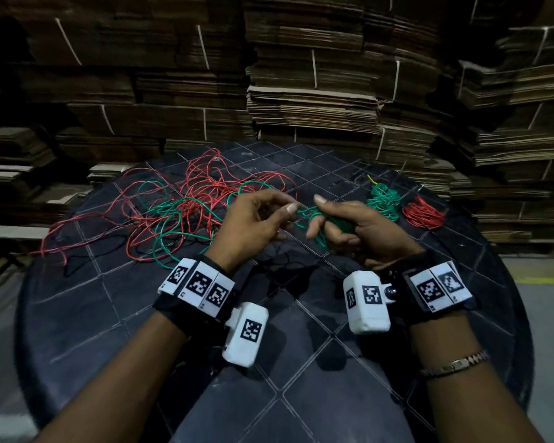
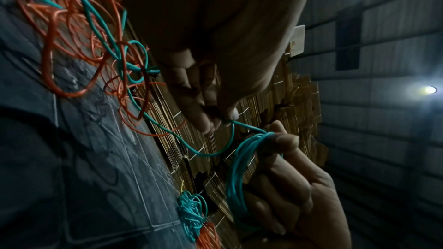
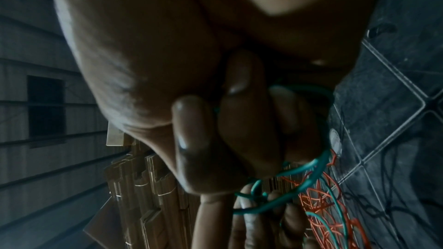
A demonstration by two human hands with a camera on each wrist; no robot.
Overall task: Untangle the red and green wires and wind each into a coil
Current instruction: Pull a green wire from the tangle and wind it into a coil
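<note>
The right hand [image 1: 352,225] curled its fingers round a half-wound green coil [image 2: 239,177], thumb raised. Just to the coil's left, the left hand [image 1: 253,219] pinched the green wire [image 1: 173,219] between thumb and fingertips; the short span between them ran roughly level, left to right. Beyond the left hand the wire trailed farther left of the coil into the red wire [image 1: 205,187], the two tangled on the counter [image 1: 301,362]. To the coil's right lay a finished green bundle [image 1: 383,199] and a red bundle [image 1: 424,214]. The next wrap likely needs slack fed rightward.
</note>
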